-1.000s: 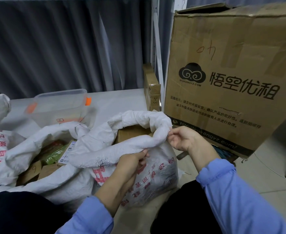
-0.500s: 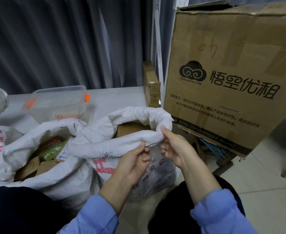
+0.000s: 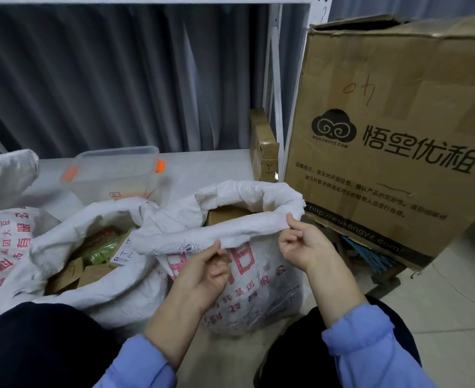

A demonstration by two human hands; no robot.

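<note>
A white woven sack (image 3: 258,281) with red print stands on the floor between my knees, its mouth rolled down into a thick rim. A brown cardboard box (image 3: 225,214) shows inside it. My left hand (image 3: 202,273) pinches the near edge of the rolled rim between thumb and fingers. My right hand (image 3: 303,245) pinches the same rim further right, near its corner. A second open sack (image 3: 71,278) lies to the left, holding small cardboard boxes and a green packet (image 3: 102,247).
A large printed cardboard box (image 3: 393,135) stands close on the right, on a low stand. A clear plastic tub (image 3: 116,172) with orange clips sits on the low shelf behind. A flat carton (image 3: 263,147) leans against the white rack post. Grey curtain hangs behind.
Both hands have shifted along the sack's rim: the right hand moved in from the far corner to the near edge, and the left hand now pinches the rim instead of gripping it.
</note>
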